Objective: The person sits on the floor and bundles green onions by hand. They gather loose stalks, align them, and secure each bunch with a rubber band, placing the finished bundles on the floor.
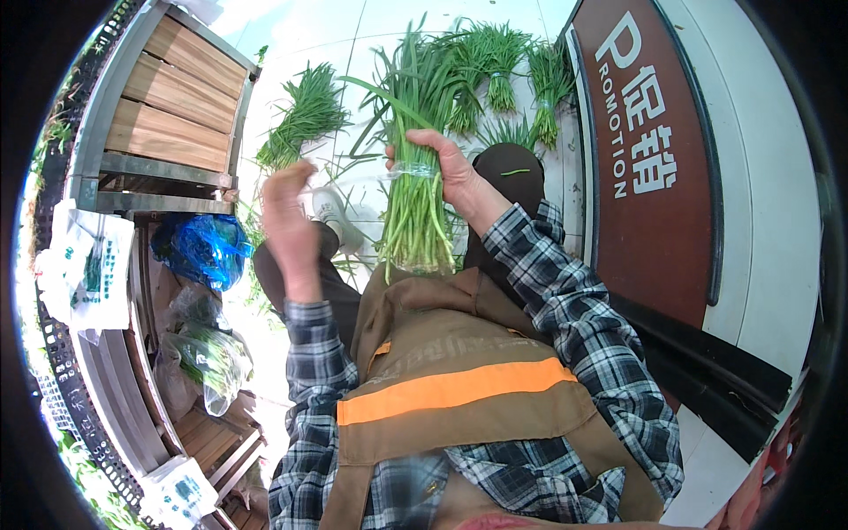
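Note:
My right hand (447, 162) grips an upright bunch of Chinese chives (414, 232) in front of my apron. Its pale cut ends point towards me and the green leaves away. Clear tape or film (414, 171) wraps the stems just below my fingers. To the left of the bunch, my left hand (288, 222) is raised and blurred, with its fingers curled. A faint translucent strip seems to run from the wrap towards it; whether those fingers hold the strip is unclear.
Several banded bunches of chives (500, 89) and a loose pile (308, 109) lie on the white tiled floor (351, 20). A slatted wooden stand (179, 93), a blue plastic bag (205, 248) and a clear bag of greens (212, 361) are left. A brown panel (656, 165) borders the right.

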`<state>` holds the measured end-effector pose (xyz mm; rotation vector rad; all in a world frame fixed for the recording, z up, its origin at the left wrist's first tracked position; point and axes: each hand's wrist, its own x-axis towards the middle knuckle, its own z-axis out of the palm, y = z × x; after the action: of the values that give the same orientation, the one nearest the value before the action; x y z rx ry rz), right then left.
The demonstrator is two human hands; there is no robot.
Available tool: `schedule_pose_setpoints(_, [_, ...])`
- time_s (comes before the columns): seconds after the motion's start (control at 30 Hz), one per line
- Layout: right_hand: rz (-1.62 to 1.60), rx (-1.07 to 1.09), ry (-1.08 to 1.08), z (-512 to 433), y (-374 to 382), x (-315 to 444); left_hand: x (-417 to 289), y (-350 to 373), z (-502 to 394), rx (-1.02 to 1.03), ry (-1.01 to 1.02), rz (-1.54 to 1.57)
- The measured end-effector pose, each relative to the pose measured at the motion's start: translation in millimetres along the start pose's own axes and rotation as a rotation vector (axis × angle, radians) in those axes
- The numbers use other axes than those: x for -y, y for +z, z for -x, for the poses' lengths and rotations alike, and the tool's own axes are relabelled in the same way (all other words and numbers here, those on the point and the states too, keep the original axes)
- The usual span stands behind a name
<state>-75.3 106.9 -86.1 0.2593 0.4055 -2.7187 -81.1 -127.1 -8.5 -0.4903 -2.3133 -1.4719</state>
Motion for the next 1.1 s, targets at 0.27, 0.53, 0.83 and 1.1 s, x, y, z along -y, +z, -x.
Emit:
schedule_pose_setpoints(0.27, [-0.246, -0.011, -0.120, 3.1, 2.8, 19.2, 22.2, 50.8, 119.8, 0.942, -0.039, -0.392])
schedule_pose_setpoints(0.53, [0.131, -0.500, -0.754, -24.3, -28.4, 16.8, -111.6, 6.0, 81.4, 0.956, -0.018, 0.456])
schedule_pose_setpoints(0.83, [-0.149, -0.079, -0.362, -5.1, -12.3, 33.9, -67.0, -171.2, 23.0, -0.390, -0.204, 1.709])
schedule_pose_setpoints(1.1, [-0.043, -0.015, -0.292, 2.6, 0.6, 35.1, 88.9, -396.7, 123.6, 0.042, -0.640, -0.942])
